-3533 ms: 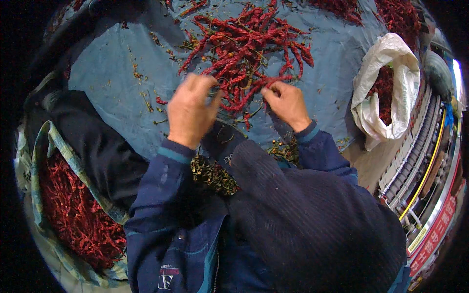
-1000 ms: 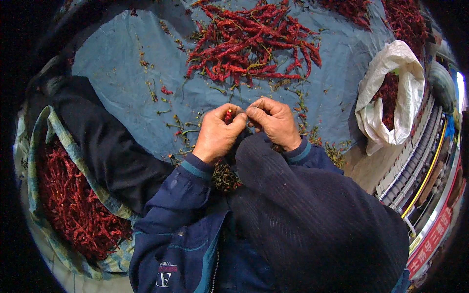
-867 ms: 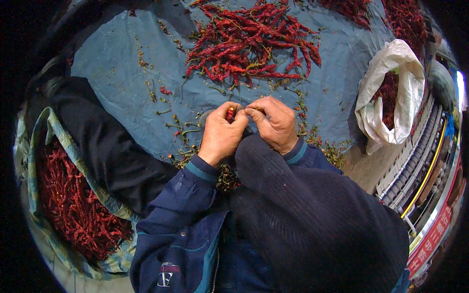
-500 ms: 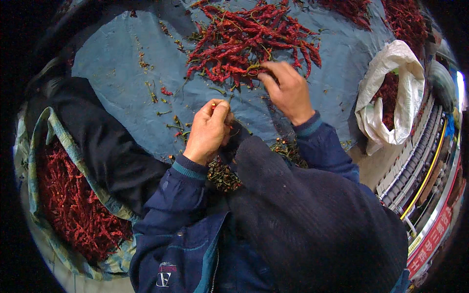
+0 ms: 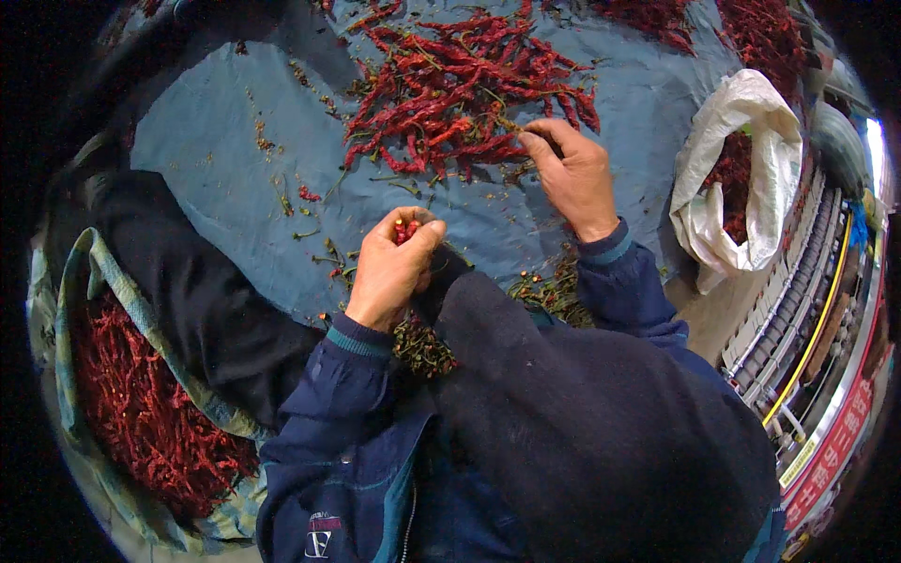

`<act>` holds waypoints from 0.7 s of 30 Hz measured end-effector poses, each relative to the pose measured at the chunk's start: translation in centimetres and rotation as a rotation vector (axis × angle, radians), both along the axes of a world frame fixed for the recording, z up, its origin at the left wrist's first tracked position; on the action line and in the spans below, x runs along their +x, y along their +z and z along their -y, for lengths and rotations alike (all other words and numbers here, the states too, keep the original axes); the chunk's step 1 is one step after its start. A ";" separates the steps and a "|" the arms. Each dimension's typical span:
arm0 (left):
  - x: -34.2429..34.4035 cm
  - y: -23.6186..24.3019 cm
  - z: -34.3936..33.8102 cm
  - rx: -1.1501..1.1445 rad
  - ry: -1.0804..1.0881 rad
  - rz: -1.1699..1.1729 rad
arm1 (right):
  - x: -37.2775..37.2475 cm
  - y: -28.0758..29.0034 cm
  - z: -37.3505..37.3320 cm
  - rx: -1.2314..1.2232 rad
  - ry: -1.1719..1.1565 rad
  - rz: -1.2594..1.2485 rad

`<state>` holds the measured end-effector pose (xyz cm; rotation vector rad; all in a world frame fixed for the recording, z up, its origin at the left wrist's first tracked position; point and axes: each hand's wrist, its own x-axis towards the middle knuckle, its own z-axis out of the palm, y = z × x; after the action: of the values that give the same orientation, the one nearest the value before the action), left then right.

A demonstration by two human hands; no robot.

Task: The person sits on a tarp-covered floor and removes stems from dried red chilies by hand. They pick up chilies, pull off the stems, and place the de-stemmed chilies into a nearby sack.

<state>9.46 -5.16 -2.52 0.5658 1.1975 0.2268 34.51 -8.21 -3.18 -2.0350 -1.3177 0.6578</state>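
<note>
My left hand (image 5: 394,270) is closed around red chili pieces (image 5: 407,231), their pale cut ends showing between thumb and fingers, above the dark cloth on my lap. Higher and to the right, my right hand (image 5: 572,178) reaches to the lower right of a loose pile of dried red chilies (image 5: 441,89), thumb and forefinger pinched on a chili with a yellow-green stem (image 5: 504,125). The pile lies on a blue sheet (image 5: 216,169) scattered with stems and bits. A heap of green stems (image 5: 422,347) shows below my left hand, partly hidden by clothing.
A checked cloth sack (image 5: 89,242) of chilies sits at lower left beside black fabric (image 5: 188,281). A white woven sack (image 5: 760,103) with chilies stands at right, near rails and rollers (image 5: 779,328). More chili heaps (image 5: 755,38) lie at top right.
My hands were together a second ago; the right has since moved up and right to the pile. My left hand has shifted slightly left and still holds red pieces.
</note>
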 end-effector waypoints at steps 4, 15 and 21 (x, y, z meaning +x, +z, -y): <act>-0.1 -0.6 0.4 -0.071 0.032 0.137 | 0.3 0.0 1.9 -0.169 -0.262 -0.636; 1.8 -2.1 0.1 0.184 -0.115 0.225 | -0.4 -0.2 6.3 -0.072 0.094 0.104; 4.7 -3.7 -2.6 1.158 -0.484 -0.272 | 0.6 0.7 9.1 -0.283 0.121 0.190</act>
<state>14.18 -2.56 -6.18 1.9164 1.0631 0.4312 35.09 -17.34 -2.50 -2.3039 -1.5400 0.7569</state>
